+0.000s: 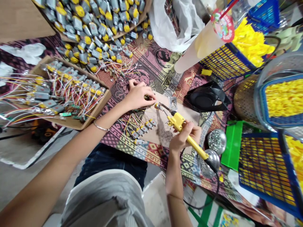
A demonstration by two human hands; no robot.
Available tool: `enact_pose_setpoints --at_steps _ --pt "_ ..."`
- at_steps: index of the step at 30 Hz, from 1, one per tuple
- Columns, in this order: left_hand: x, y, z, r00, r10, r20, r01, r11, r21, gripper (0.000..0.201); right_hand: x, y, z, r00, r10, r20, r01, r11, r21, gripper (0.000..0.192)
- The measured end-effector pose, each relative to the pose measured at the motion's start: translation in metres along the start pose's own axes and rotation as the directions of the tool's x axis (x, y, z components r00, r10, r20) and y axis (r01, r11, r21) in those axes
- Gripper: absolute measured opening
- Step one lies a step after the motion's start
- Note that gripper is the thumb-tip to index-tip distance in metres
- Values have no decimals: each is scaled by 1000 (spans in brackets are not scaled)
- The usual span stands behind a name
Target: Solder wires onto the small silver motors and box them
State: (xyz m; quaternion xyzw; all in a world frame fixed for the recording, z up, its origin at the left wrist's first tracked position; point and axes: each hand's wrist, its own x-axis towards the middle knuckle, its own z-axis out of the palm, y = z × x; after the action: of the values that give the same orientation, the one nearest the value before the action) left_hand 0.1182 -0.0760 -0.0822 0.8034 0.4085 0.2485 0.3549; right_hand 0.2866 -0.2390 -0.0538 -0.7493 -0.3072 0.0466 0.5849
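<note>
Right hand closed around the yellow-handled soldering iron, near the middle of the surface. Long axis of the iron diagonal: metal tip up and to the left, black cord end down and to the right, toward the near edge. Tip touching, or just beside, a small silver motor with a yellow end cap. Left hand pinched shut on that motor, pressed down on the pale brown cardboard work sheet. Just below the left hand, a row of small wired motors on the same sheet. Underneath, a patterned maroon cloth. Toward the left edge, a shallow cardboard tray of wired motors; at the far edge, a heap of loose motors. Along the right edge, blue mesh baskets of yellow plastic parts. Grey floor below.
</note>
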Motion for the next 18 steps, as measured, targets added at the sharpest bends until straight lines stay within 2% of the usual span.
enact_pose_setpoints --at_steps 18 --pt "0 -1 2 1000 8 -17 -7 999 33 10 0 3 1 1000 -16 -13 17 998 55 44"
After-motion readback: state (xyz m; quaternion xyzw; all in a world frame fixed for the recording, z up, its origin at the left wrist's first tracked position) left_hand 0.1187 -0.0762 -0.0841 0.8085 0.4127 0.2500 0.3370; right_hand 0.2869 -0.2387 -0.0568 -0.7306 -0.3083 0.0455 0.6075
